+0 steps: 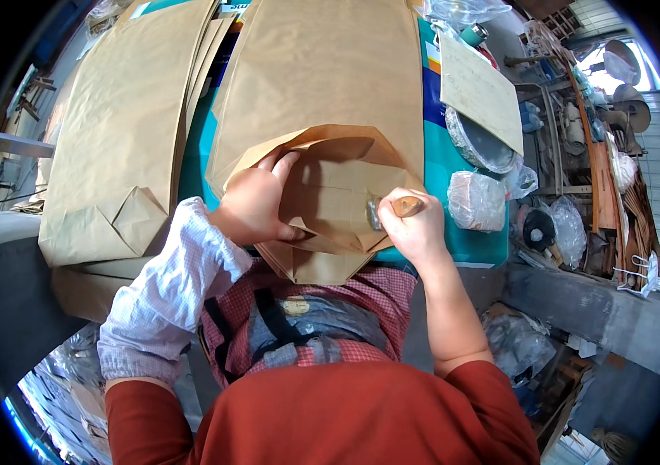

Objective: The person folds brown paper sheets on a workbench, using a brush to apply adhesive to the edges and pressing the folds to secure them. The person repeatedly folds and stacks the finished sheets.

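Observation:
A brown paper bag (322,190) lies in front of me with its folded end spread into a hollow. My left hand (256,198) is open at the left of this hollow, fingers spread against the upper flap and thumb by the lower fold. At the right side, my right hand (415,225) is closed around a wooden-handled tool (407,206). A greyish metal part of the tool shows beside the fingers; its working end cannot be made out. The lower flap (318,263) of the bag hangs over the table's near edge toward my lap.
Brown paper bags (113,132) are stacked at the left. The teal table cover (454,248) shows at the right, with a plastic-wrapped block (475,201), a round pan (479,146) and a pale board (477,85) over it. Cluttered shelving (578,147) stands further right.

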Available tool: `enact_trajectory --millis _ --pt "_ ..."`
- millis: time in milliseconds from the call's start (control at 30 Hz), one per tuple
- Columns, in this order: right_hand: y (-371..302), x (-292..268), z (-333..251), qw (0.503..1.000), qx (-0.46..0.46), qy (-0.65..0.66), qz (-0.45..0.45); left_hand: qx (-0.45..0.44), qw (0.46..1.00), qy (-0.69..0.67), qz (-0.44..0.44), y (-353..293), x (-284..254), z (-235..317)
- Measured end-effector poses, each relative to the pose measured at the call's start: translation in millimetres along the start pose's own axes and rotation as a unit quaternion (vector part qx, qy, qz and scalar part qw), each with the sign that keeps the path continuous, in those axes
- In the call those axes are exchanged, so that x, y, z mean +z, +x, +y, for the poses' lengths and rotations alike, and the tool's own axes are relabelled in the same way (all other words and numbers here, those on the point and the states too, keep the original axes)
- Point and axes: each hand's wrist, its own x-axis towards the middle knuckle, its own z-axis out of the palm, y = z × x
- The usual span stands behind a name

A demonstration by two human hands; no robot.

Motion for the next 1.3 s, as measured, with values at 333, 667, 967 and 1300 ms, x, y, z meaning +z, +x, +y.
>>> enact_trajectory --millis 333,667,967,1300 --pt "30.9 -0.8 -23.1 0.954 -0.222 0.093 -0.177 0.043 0.992 0.08 -0.089 -4.8 -8.2 -17.5" --pt "29.8 -12.6 1.9 0.993 -0.009 0.117 -0.003 -0.021 0.999 -0.047 0.006 4.4 4.2 -22.0" --pt "10.0 42.3 -13.2 0.959 0.084 0.271 0.021 -0.119 0.977 -0.114 0.132 32.9 39.4 -37.3" --pt "4.4 36.4 -8.5 0.995 0.012 0.076 0.059 -0.124 0.979 -0.038 0.155 47.2 33.8 -35.6"
